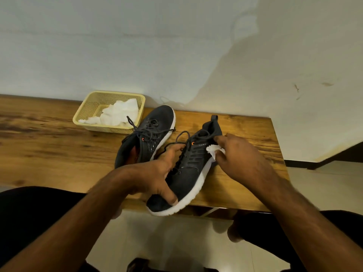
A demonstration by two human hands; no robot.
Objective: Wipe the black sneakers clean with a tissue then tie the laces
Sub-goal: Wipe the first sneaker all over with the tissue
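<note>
The left hand is gripping the near sneaker around its forefoot, thumb curled over the toe on the near side and fingers wrapped up by the laces. This sneaker is lying at about 6 o'clock on the table, its toe jutting past the near edge and its heel pointing toward 1 o'clock. Its white sole is facing right.

The right hand is pinching a crumpled tissue between thumb and curled fingers, and is pressing it against the sneaker's side, close to the heel, just above the sole. The fingertips are touching the collar of the shoe.

The laces on this sneaker are hanging loose and untied, one loop arching up over the left hand's fingers.

The second sneaker is lying just beside the first, at about 11 o'clock from it, tilted on its side with its toe pointing away toward the wall. Its laces are also loose, one end reaching toward the basket.

The basket, pale yellow and perforated, is sitting at about 10 o'clock from the sneakers, touching or nearly touching the second sneaker's toe area. More tissues are piled inside it.

The person's dark-clad knees are showing below the table's near edge.
</note>
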